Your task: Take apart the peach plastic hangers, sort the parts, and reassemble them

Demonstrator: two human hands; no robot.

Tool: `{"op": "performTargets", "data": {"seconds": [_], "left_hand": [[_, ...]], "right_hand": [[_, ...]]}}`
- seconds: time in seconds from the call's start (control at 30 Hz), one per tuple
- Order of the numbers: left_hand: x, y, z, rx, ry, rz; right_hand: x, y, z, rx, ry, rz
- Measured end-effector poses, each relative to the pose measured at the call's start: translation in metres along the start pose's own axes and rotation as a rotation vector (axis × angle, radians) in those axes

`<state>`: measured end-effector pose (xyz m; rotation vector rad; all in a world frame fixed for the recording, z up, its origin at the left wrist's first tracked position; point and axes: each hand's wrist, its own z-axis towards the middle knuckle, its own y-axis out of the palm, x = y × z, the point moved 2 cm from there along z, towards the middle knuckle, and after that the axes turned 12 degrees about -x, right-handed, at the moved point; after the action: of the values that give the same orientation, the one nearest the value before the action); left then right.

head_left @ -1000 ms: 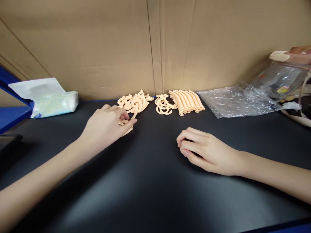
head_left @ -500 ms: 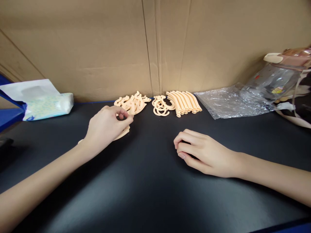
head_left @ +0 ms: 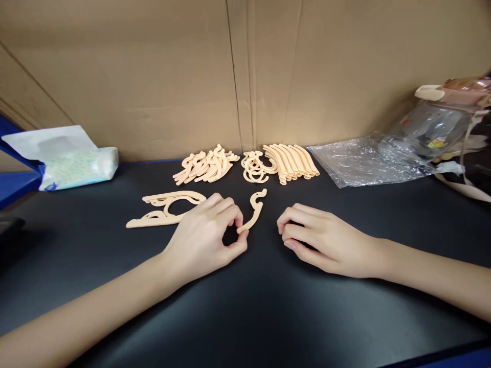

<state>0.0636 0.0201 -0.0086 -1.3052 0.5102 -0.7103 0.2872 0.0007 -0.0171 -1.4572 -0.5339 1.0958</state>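
Note:
My left hand [head_left: 209,235] is closed, with thumb and index finger pinching the lower end of a slim beige curved piece with a hooked top [head_left: 255,209]. That piece looks like an arm of a folding clothes hanger. My right hand [head_left: 316,237] rests on the black table to its right, fingers loosely bent and apart, with no object visible in them. Left of my left hand lies a beige assembly of joined pieces [head_left: 155,220], partly covered by the hand. Behind are a pile of similar hooked pieces [head_left: 210,166], several C-shaped hooks [head_left: 255,168] and a row of stacked curved arms [head_left: 291,161].
A tissue pack [head_left: 82,166] lies at the left, near a dark object [head_left: 9,230] at the table's edge. To the right are a clear plastic bag [head_left: 360,158] and a bottle with a pinkish lid [head_left: 460,97]. A cardboard wall [head_left: 161,76] closes off the back.
My left hand has come right and nearer from beside the pile, and the hooked piece now shows in its pinch. The beige assembly is more exposed. My right hand has hardly moved.

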Motion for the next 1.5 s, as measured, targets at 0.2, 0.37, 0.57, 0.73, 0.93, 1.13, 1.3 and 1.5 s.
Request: {"op": "performTargets", "data": {"seconds": [0.2,0.37,0.57,0.73,0.93,1.13,1.3,1.5], "left_hand": [[0.001,-0.002,0.001,-0.051,0.040,0.028],[-0.016,-0.004,0.003,0.002,-0.045,0.150],[-0.048,-0.002,0.007,0.006,-0.224,0.346],[-0.053,0.004,0.009,-0.047,-0.227,0.321],[-0.055,0.007,0.011,-0.082,-0.220,0.320],[-0.055,0.006,0.011,-0.077,-0.217,0.332],[-0.055,0.005,0.011,-0.092,-0.204,0.308],[-0.057,0.007,0.012,-0.103,-0.192,0.329]], "right_hand": [[-0.001,0.000,-0.001,-0.003,0.006,-0.011],[-0.001,-0.001,0.000,-0.013,0.010,-0.006],[-0.002,-0.001,0.000,-0.012,0.007,-0.003],[-0.001,0.000,-0.001,-0.006,0.002,-0.009],[-0.001,0.000,-0.001,0.003,-0.001,-0.023],[-0.001,0.000,-0.001,0.001,0.005,-0.025],[-0.001,-0.001,0.000,-0.002,0.007,-0.029],[-0.001,-0.001,0.000,-0.004,0.010,-0.018]]}}
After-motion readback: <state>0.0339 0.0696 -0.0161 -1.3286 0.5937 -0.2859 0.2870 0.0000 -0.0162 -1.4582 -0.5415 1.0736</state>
